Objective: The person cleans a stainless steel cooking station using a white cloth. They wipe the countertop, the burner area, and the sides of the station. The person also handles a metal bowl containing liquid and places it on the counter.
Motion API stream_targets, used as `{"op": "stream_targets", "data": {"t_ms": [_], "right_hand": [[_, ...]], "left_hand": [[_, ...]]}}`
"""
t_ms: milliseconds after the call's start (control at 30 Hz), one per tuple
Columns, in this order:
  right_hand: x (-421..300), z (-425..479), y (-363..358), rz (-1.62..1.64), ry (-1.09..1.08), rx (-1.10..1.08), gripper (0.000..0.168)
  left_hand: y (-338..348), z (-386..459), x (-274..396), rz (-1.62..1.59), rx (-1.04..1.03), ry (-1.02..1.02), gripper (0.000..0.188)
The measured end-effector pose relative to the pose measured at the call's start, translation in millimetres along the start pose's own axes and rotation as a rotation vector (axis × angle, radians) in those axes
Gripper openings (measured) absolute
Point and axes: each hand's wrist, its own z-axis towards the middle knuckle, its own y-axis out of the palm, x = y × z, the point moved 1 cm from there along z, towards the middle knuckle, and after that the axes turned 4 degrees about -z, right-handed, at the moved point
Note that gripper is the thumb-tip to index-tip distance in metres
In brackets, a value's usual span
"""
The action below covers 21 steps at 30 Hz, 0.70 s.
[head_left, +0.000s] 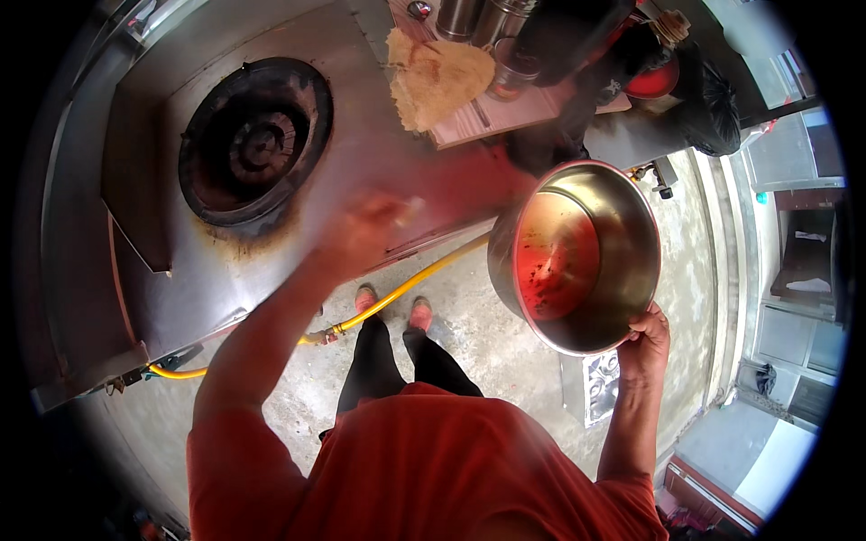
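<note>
My right hand (646, 341) grips the rim of a deep metal pot (619, 257), which is tilted so that its inside shows. Dark specks lie on the pot's bottom, where a red sheen also shows. Above the edge of the steel counter (433, 169), my left hand (372, 220) is motion-blurred. A small pale shape is at its fingertips, too blurred to name, and whether the fingers hold it is unclear. Left of that hand is a round, dark burner (260, 145) set into the counter, with brown scorch marks around its near rim.
A pinkish board (487, 118) at the back bears a torn brown sheet (440, 78) and metal canisters (460, 17). Black plastic bags (714, 108) lie farther right. A yellow hose (419, 277) runs under the counter's front edge, above the concrete floor (473, 311).
</note>
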Motion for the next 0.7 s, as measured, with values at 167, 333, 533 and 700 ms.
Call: {"op": "stream_targets", "data": {"t_ms": [167, 333, 533, 700], "right_hand": [[-1, -3, 10, -0.012, -0.011, -0.033, 0.011], [3, 2, 18, -0.006, 0.027, -0.055, 0.014], [5, 7, 41, -0.046, 0.03, -0.159, 0.019], [13, 8, 81, -0.003, 0.11, -0.288, 0.012]], "left_hand": [[17, 14, -51, 0.236, 0.078, -0.094, 0.037], [30, 0, 12, 0.082, 0.062, 0.036, 0.041], [-36, -31, -45, 0.355, -0.035, 0.011, 0.041], [-26, -18, -63, 0.531, 0.148, -0.264, 0.034]]}}
